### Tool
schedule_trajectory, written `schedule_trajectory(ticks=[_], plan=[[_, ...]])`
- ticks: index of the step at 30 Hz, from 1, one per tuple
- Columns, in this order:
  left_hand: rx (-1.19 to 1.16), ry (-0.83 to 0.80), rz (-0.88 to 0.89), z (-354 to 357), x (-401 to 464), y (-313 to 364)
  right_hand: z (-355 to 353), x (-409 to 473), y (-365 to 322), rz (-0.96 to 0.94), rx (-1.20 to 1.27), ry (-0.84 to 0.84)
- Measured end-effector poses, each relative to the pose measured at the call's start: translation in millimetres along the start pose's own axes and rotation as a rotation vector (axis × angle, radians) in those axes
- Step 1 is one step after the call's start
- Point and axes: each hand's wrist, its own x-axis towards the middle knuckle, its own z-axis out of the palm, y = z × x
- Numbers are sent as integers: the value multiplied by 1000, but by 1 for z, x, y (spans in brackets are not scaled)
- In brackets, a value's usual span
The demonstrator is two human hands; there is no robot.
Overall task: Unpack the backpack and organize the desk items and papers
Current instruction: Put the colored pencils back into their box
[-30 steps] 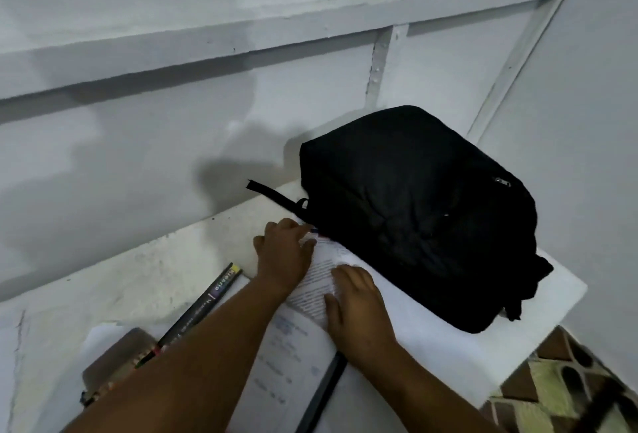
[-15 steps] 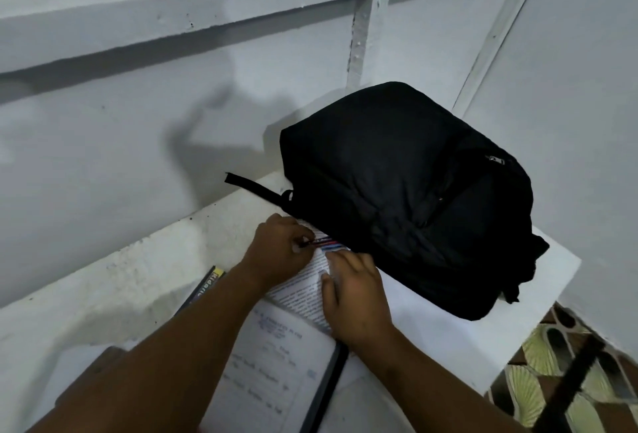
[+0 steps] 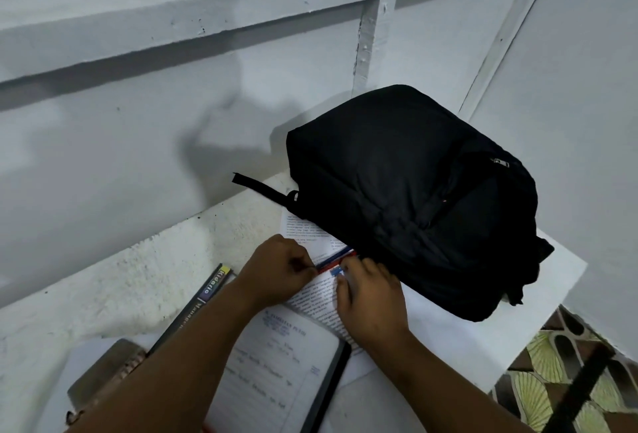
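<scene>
Pinching a pen (image 3: 334,257), left hand (image 3: 276,274); right hand (image 3: 371,294) presses printed paper (image 3: 317,298).

Dim, cool, flat light, with soft shadows.
A blurred shadow falls on the white wall (image 3: 221,142); the black backpack (image 3: 414,198) swallows detail. Wall battens bow near the frame's edges, and the forearms at the bottom look soft.
</scene>
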Motion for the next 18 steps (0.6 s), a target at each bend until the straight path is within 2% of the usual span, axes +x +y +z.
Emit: schedule_trajectory(ticks=[6,10,14,18], plan=[[-4,-3,-96,-28,-20,5,-6,-2,-5,-34,-17,-40],[-155,-129,-270,-51,-43,3,-19,-6,-16,165,93,-212],[-222,-208,-352,-67,-66,6,-33,-7,-27,327,310,-323],[-321,-220,-416,-77,-90,13,-46,-16,-39,536,699,-394]])
